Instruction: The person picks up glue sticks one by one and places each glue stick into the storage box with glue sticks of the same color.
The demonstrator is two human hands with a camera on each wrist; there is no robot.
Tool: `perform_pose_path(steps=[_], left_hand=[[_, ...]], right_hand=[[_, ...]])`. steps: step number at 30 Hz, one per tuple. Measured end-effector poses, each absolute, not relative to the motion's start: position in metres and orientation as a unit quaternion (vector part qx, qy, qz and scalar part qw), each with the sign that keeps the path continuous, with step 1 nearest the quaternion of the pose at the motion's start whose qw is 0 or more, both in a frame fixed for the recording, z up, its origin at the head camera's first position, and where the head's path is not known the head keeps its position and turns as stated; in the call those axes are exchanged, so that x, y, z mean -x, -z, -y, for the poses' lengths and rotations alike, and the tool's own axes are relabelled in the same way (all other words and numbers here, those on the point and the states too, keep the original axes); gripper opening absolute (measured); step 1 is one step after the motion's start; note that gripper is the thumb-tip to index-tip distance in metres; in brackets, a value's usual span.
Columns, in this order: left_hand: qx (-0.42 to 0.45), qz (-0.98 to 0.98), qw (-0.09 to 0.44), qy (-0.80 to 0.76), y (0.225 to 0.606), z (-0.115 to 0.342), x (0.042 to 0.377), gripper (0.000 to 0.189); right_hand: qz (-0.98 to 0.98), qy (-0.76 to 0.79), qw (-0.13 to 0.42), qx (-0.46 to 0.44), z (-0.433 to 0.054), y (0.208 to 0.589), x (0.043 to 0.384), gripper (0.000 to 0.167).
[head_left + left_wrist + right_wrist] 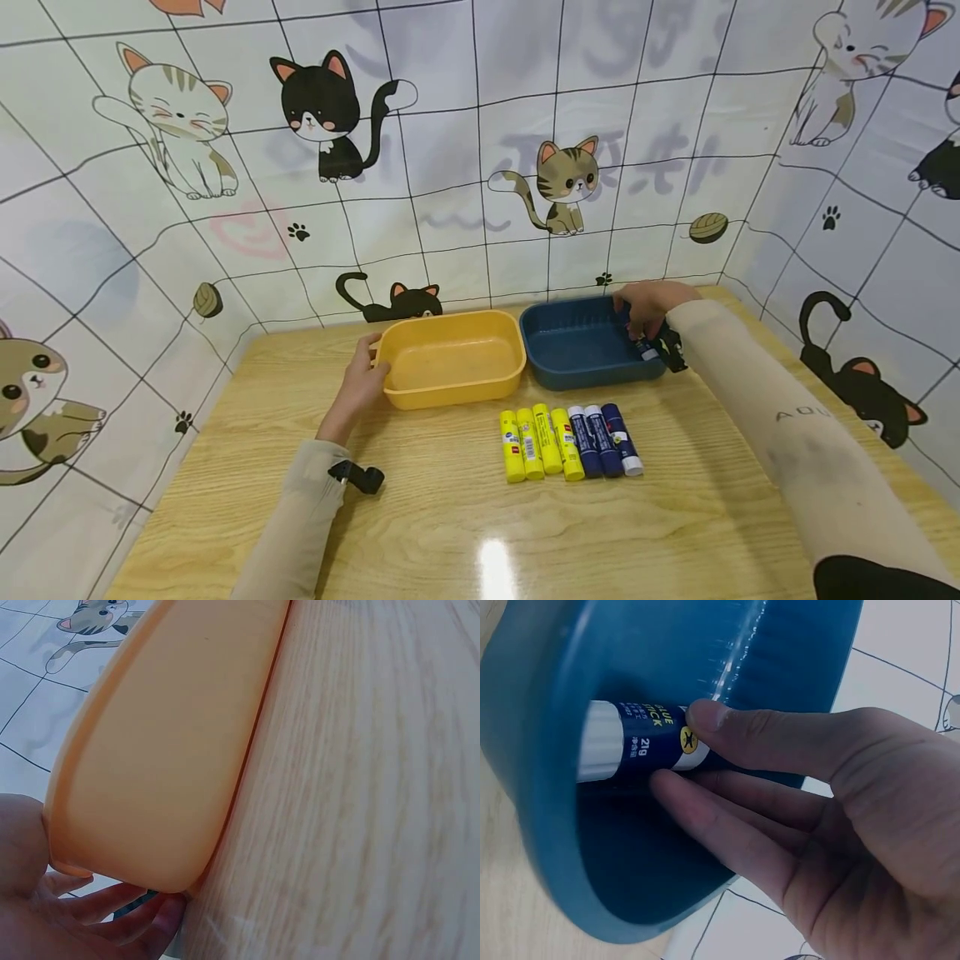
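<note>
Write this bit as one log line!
left hand: holds yellow tray; right hand: pinches glue stick in blue tray; table: row of yellow and navy sticks

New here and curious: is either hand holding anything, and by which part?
The right hand holds a glue stick by its labelled body, away from the white end; the left hand grips the yellow tray by its left end.

Wood-grained table (420, 525): yellow tub (457, 395) and blue tub (592, 378) along the back edge; seven glue sticks (567, 444) farther from it.
</note>
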State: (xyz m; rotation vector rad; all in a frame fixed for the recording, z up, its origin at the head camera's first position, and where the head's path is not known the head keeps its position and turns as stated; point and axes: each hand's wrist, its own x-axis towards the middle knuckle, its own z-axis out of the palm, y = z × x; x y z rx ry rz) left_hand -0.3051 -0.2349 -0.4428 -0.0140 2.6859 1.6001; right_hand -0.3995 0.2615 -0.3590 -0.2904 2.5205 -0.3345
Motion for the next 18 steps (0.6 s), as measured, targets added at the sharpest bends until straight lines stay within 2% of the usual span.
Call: perform_pose_path(steps=[18], left_hand=[[0.008, -0.860, 0.009, -0.510, 0.443, 0.234, 0.303, 0.061]], right_hand=[[-0.947, 0.100, 0.293, 0.084, -0.261, 0.368, 0.402, 0.061]])
